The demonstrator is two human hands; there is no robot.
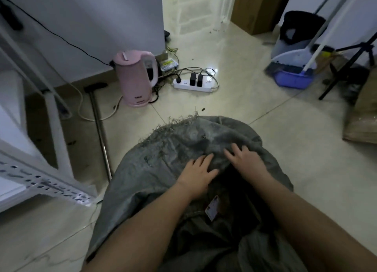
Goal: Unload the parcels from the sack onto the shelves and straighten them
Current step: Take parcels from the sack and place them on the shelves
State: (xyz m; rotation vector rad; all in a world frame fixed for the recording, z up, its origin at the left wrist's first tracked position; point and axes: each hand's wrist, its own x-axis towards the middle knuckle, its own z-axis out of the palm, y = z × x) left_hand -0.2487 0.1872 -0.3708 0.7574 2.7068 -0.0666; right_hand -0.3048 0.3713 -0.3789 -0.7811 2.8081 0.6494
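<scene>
The unloading looks barely begun — the grey sack [167, 169] lies on the tiled floor [285, 149] in front of the person, still bulky, with its frayed mouth at the far end and a dark opening between the forearms. Both hands are on the cloth near that opening: the left hand [199, 172] lies flat with its fingers spread across a fold, and the right hand [244, 159], just beside it, rests with fingers straight and splayed on the far lip. Neither is curled round anything; they seem to be pressing or parting the fabric rather than lifting a parcel. Inside the dark gap a brownish parcel [222, 206] with a pale label shows — the only one visible, and how many lie under it cannot be told in this dim, blurred view. The white metal shelves [47, 182] stand at the left, near the sack, and the part in view carries no parcel that I can make out. So, by my reading, nothing has been moved yet: the sack still has to be opened wide, each parcel carried over to the shelves, and all of them straightened. A pink kettle [135, 78] and a power strip [193, 85] sit on the floor beyond the sack, well apart from the hands.
</scene>
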